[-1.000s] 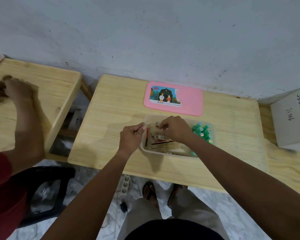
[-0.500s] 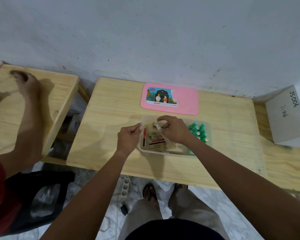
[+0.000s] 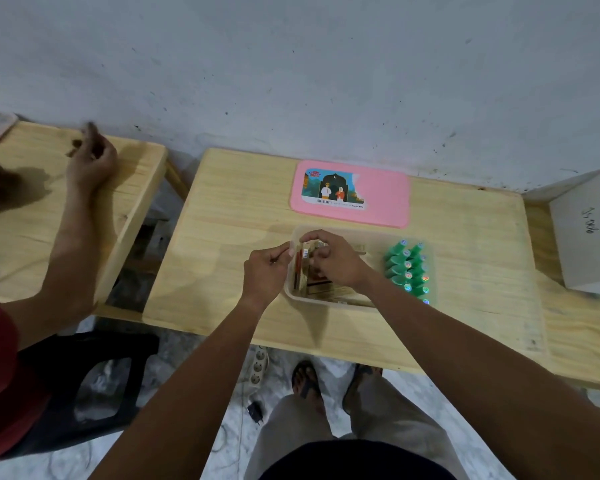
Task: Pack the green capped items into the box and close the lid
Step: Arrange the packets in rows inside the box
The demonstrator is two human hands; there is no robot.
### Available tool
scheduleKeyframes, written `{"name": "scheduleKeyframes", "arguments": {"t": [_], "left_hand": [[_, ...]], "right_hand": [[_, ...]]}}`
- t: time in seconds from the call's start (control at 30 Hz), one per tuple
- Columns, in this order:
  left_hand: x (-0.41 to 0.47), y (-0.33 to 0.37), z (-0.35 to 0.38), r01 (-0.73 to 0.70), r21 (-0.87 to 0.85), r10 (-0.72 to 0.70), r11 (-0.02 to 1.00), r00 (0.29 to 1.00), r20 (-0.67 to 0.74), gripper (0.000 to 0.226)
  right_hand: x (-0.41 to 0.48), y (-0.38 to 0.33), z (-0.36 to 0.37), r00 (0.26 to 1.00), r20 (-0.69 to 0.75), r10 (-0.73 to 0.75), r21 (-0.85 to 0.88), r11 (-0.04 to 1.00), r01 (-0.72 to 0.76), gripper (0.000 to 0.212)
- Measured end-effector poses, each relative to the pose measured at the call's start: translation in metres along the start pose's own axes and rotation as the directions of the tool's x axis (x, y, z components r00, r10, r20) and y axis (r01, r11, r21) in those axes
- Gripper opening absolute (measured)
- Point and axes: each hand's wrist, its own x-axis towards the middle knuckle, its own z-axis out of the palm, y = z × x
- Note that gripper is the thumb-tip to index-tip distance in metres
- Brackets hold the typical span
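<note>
Two hands of mine at clear box (image 3: 326, 304) on wood table (image 3: 229, 237). My L hand (image 3: 267, 268) pinches box's left wall, fingers curled. My R hand (image 3: 336, 261) sits over box's left part, fingertips curled on a small carton (image 3: 305, 253). At box's right end, green capped items (image 3: 407, 268) stand in rows. Behind box, pink lid (image 3: 385, 199) lies flat on table

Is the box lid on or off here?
Off. The pink lid lies flat on the table behind the clear box, apart from it; the box's top is uncovered.
</note>
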Motion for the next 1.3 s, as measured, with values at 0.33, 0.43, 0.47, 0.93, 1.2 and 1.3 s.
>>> {"name": "scheduleKeyframes", "arguments": {"t": [0.33, 0.43, 0.47, 0.93, 1.2, 1.3], "left_hand": [[-0.001, 0.002, -0.001, 0.004, -0.003, -0.004, 1.000, 1.000, 0.006, 0.026], [-0.002, 0.004, -0.001, 0.020, -0.013, -0.020, 1.000, 1.000, 0.015, 0.027], [-0.002, 0.004, -0.002, 0.018, -0.013, -0.018, 1.000, 1.000, 0.018, 0.027], [-0.002, 0.002, 0.000, 0.009, -0.036, -0.009, 0.999, 1.000, 0.005, 0.025], [0.000, -0.002, 0.000, 0.023, -0.040, -0.022, 0.999, 0.999, 0.025, 0.025], [0.001, -0.003, 0.000, 0.022, -0.028, -0.022, 0.999, 0.999, 0.025, 0.025]], "right_hand": [[0.010, 0.004, 0.012, 0.985, -0.169, -0.044, -0.196, 0.980, 0.010, 0.028], [0.010, 0.004, 0.014, 0.986, -0.152, -0.070, -0.248, 0.968, 0.030, 0.030], [0.009, 0.004, 0.014, 0.986, -0.139, -0.088, -0.274, 0.960, 0.047, 0.031], [0.013, 0.009, 0.015, 0.970, -0.099, -0.220, -0.568, 0.813, 0.127, 0.032], [0.011, 0.010, 0.012, 0.981, -0.092, -0.169, -0.662, 0.746, 0.066, 0.036], [0.012, 0.013, 0.009, 0.984, -0.061, -0.168, -0.673, 0.735, 0.084, 0.036]]}}
